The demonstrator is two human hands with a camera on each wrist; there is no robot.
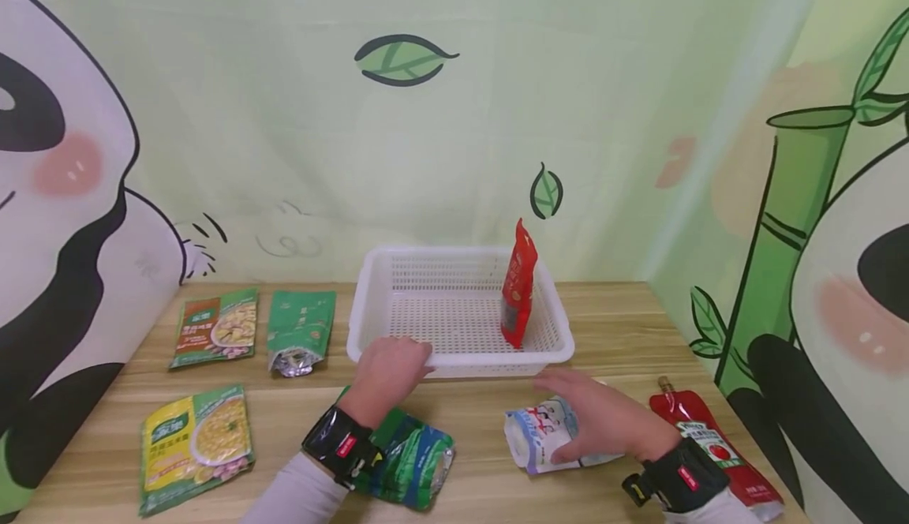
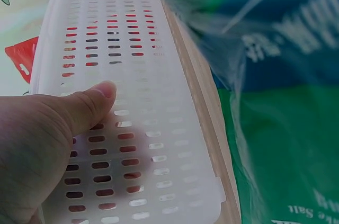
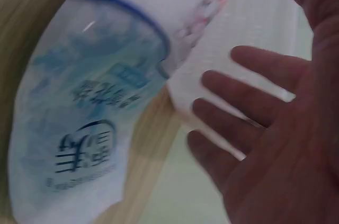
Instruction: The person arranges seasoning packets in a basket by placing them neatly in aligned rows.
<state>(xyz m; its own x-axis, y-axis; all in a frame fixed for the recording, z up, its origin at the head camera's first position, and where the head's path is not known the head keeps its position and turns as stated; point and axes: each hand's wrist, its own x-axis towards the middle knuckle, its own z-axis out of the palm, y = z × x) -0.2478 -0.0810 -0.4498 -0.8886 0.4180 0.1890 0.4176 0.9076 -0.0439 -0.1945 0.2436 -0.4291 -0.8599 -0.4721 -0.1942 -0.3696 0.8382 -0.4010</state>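
My left hand (image 1: 390, 378) grips the near wall of a white plastic basket (image 1: 469, 364). In the left wrist view the thumb (image 2: 95, 106) presses the slotted outside while the fingers show dimly behind the wall. A red pouch (image 1: 519, 287) stands upright inside the basket at its right end. Under my left wrist lies a green and blue salt bag (image 1: 415, 461). My right hand (image 1: 604, 417) is over a white and blue pouch (image 1: 540, 433), its fingers spread and apart from the pouch in the right wrist view (image 3: 85, 102).
A red ketchup pouch (image 1: 699, 429) with a spout lies at the right. Toward the left are a yellow soup packet (image 1: 195, 449), a brown and green packet (image 1: 216, 327) and a green pouch (image 1: 301, 323) with a silvery end. A printed curtain (image 1: 454, 137) hangs behind the table.
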